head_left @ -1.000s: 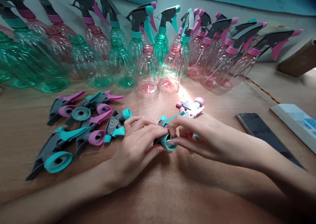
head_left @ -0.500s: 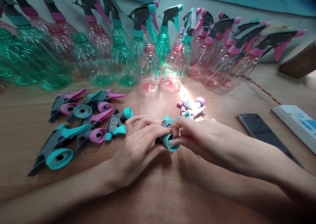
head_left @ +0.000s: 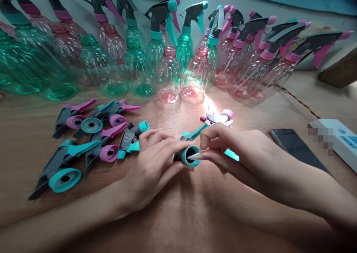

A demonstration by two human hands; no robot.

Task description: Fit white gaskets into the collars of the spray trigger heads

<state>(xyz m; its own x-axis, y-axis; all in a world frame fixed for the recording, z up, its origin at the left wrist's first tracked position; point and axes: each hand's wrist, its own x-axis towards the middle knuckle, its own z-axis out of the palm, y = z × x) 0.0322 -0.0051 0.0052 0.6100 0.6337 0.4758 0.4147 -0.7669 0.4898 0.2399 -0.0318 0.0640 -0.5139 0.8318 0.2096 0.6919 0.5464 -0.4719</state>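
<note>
My left hand is closed around a grey spray trigger head with a teal collar, held just above the wooden table. My right hand is beside it, fingers curled, one fingertip touching the rim of the teal collar; what else it holds I cannot make out. A teal piece shows under the right hand. Loose trigger heads in teal and pink lie to the left of my left hand. Another small pile of pink trigger parts sits just beyond my right hand.
Rows of clear green and pink spray bottles stand along the back, several with trigger heads fitted, some leaning at right. A dark phone and a white box lie at right. A wooden block is at far right.
My right hand has drawn back slightly from the teal collar, so its open end now shows, with one fingertip at the rim. The left hand has kept its grip.
</note>
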